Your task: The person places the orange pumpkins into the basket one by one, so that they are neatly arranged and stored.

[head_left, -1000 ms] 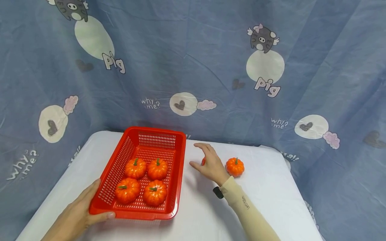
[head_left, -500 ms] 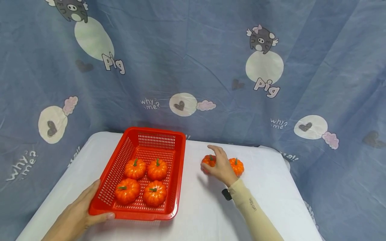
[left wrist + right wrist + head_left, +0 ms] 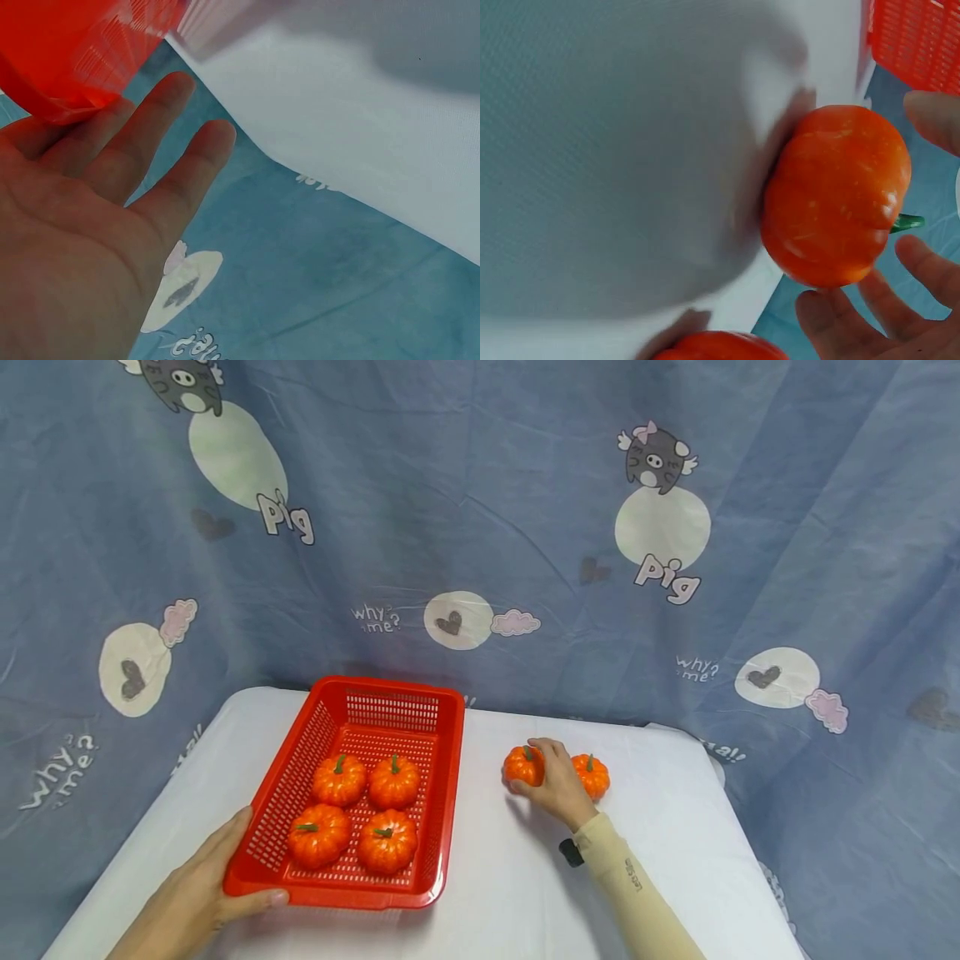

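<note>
A red plastic basket [image 3: 447,793] holds several small orange pumpkins [image 3: 386,841] with green stems. At its near left corner my left hand [image 3: 187,893] holds the basket, thumb along the front and fingers by the left side; in the left wrist view two fingers extend free of it. To the right of the basket, my right hand [image 3: 561,787] is around another pumpkin [image 3: 521,765] on the white table. In the right wrist view the thumb [image 3: 937,120] is apart from this pumpkin, and the other fingers lie close along its lower side; contact is hard to tell.
One more pumpkin [image 3: 592,777] sits just right of my right hand, partly hidden by it. The white tablecloth [image 3: 675,860] covers the table, whose back edge meets a blue printed curtain [image 3: 555,527].
My right hand has moved right and come down around the left one of the two loose pumpkins, its fingers closing in. The left hand and the basket have stayed in place.
</note>
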